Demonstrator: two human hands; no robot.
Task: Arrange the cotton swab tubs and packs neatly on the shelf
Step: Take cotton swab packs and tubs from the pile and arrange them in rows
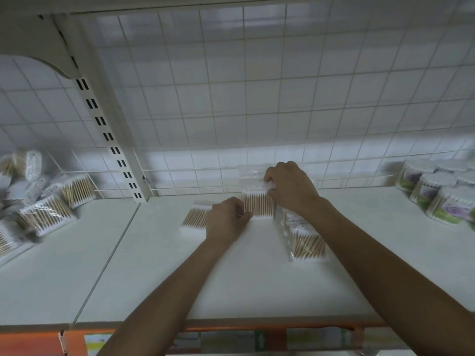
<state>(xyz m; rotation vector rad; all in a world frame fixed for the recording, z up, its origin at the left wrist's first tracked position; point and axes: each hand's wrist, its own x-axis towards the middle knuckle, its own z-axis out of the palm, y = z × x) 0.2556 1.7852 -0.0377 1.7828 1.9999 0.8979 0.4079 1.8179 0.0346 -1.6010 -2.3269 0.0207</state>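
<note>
Forearms: two bare forearms (380, 263) are reaching in from the bottom edge, crossing over the orange price rail (231, 328) on the front lip of the shelf (231, 283).
Held pack: a clear held pack (258, 206) of wooden-stick cotton swabs is standing upright towards the back of the white shelf, near the middle of the view, with the two hands on either side of it.
Left hand: the left hand (227, 220) is curling its fingers against the lower left corner of the held pack and appears to be pinching it there; the hand's heel is sitting low, close to the shelf.
Right hand: the right hand (290, 188) is gripping the top of the held pack from above and from the right, fingers curled over the upper row of cotton tips.
Flat pack: a flat pack (194, 218) is lying on the shelf just left of the left hand, partly hidden behind it.
Right-side pack: a right-side pack (305, 244) is lying under the right wrist, just right of the held pack; motion blur is softening it.
Pile of packs: a loose pile of packs (48, 204) is leaning untidily on the neighbouring shelf bay at far left, well apart from the hands.
Tubs: round tubs (442, 194) with purple and green labels are clustering at the far right of the shelf.
Backing: a white wire grid (257, 98) is rising behind everything, with a slotted post (108, 129) dividing the two bays.
</note>
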